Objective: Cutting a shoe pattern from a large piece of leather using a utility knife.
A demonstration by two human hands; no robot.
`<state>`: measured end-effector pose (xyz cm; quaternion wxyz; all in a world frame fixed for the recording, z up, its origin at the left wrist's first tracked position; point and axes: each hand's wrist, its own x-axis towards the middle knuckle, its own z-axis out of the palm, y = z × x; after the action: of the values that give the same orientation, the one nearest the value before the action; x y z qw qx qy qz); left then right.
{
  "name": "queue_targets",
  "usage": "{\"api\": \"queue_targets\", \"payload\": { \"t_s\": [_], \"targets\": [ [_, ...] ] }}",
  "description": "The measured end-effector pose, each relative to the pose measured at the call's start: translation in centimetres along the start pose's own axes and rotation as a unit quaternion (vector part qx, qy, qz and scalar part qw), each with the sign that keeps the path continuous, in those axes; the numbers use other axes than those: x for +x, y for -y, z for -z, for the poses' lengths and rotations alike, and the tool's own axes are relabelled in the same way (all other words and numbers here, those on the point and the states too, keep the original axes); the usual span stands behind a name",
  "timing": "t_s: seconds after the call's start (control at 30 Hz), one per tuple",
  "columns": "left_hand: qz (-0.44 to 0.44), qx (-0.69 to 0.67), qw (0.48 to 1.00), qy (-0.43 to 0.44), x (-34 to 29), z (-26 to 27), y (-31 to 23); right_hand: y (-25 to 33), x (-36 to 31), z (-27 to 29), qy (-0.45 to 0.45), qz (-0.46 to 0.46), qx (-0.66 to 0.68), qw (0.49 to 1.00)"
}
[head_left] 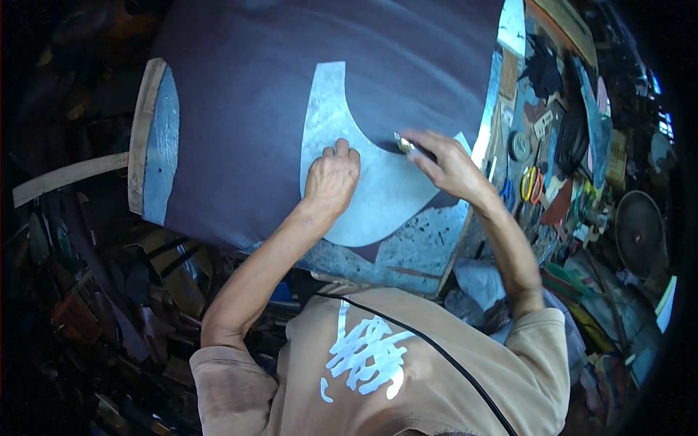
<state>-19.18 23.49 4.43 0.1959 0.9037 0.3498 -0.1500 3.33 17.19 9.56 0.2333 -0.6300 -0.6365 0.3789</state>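
A large sheet of dark purplish-brown leather [240,131] is spread over the workbench. On top of it lies a pale grey, curved, flat template [385,192] with a narrow upper end and a broad rounded lower part. My left hand [334,174] presses down on the template's left side, its fingers bent and held together. In my right hand [447,163] is a utility knife [404,143], gripped at the template's inner curved edge. The knife's silver head shows past my fingers; most of its handle is hidden, and I cannot tell whether the blade touches the leather.
The worn bench top [414,243] shows below the leather. To the right are orange-handled scissors [533,184], a tape roll [519,146] and scraps. A round dark dish-like object [640,229] stands farther right. A wooden strip [73,178] juts out left. A black cable [429,338] crosses my shirt.
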Motion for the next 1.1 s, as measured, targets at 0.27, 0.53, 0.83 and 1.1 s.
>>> {"api": "queue_targets", "payload": {
  "t_s": [0.27,0.53,0.83,1.1],
  "targets": [
    [-0.004,0.108,0.988,-0.110,3.7,4.0,2.6,-3.2,13.2,-3.2,-0.108,0.055,-0.079,0.989],
    [-0.045,0.042,0.998,-0.015,5.4,5.7,5.4,-3.2,20.4,-0.7,0.025,0.164,-0.158,0.973],
    [-0.054,0.043,0.997,-0.021,6.1,5.7,6.2,-3.0,21.3,-0.5,0.089,0.124,-0.173,0.973],
    [-0.054,0.027,0.998,-0.012,6.7,6.0,6.5,-2.0,20.8,-0.6,0.088,0.134,-0.236,0.958]
  ]
}}
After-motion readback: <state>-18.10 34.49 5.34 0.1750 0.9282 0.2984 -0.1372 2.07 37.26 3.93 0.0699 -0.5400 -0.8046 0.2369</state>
